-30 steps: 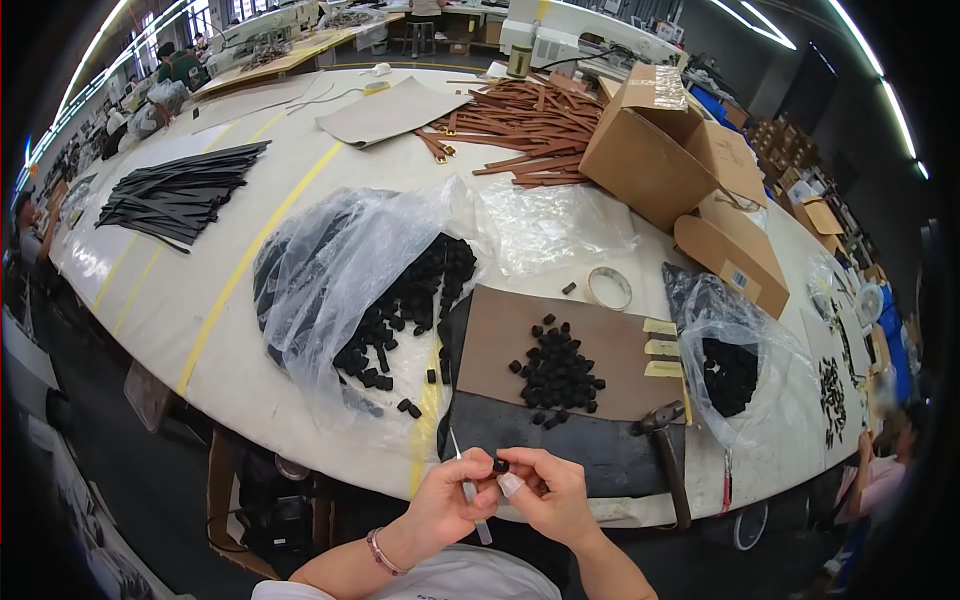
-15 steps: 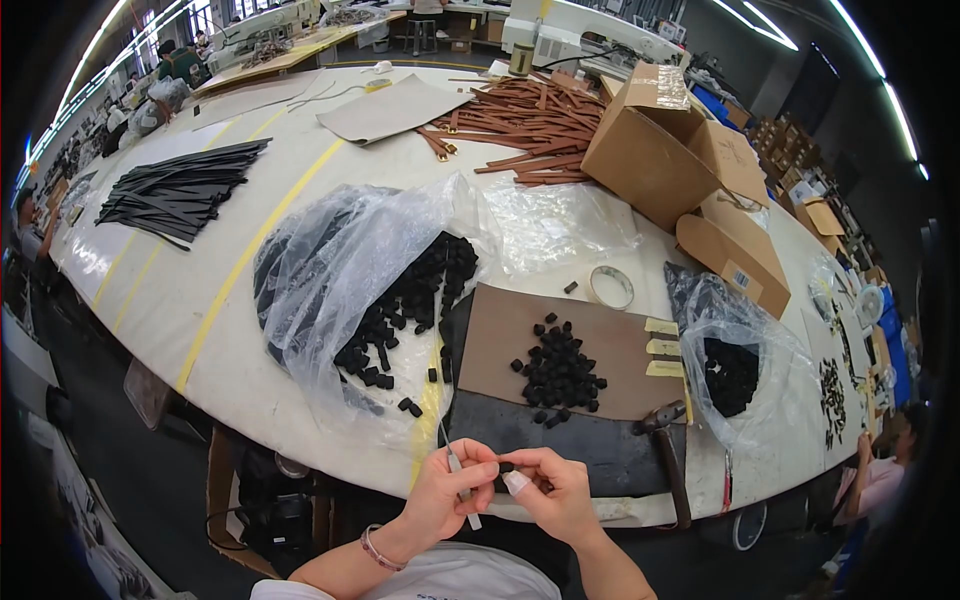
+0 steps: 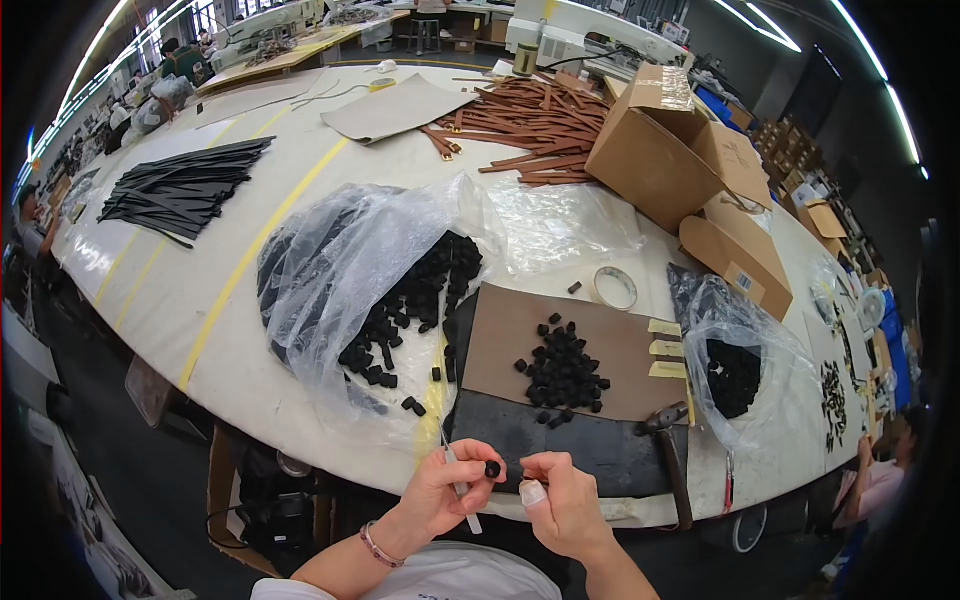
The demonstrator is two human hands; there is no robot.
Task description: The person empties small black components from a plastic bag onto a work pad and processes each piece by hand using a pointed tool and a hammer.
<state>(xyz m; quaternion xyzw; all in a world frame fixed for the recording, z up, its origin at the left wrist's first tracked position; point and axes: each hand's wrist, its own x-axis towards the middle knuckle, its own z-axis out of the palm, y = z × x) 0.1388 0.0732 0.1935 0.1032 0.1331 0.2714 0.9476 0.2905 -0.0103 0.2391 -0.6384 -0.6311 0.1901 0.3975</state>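
Observation:
A small black piece [image 3: 492,469] is pinched in the fingertips of my left hand [image 3: 447,492], which also holds a slim light-handled tool [image 3: 460,487] pointing up and away. Just to its right, apart from it, my right hand [image 3: 566,505] has thumb and forefinger closed together, with a whitish cover on the thumb; whatever lies between those fingertips is too small to name. Beyond my hands, a pile of similar black pieces [image 3: 562,370] lies on a brown sheet [image 3: 490,340] over a black mat [image 3: 500,430].
An open plastic bag [image 3: 330,270] spills black pieces at the left; another bag [image 3: 733,375] stands right. A hammer [image 3: 668,450] lies on the mat's right edge. Farther back are a tape roll [image 3: 615,287], brown straps [image 3: 540,120], black straps [image 3: 180,190] and cardboard boxes [image 3: 650,150].
My right hand has moved a little right, away from my left hand. The black piece now shows plainly in my left fingertips. The tool is more upright than a second ago.

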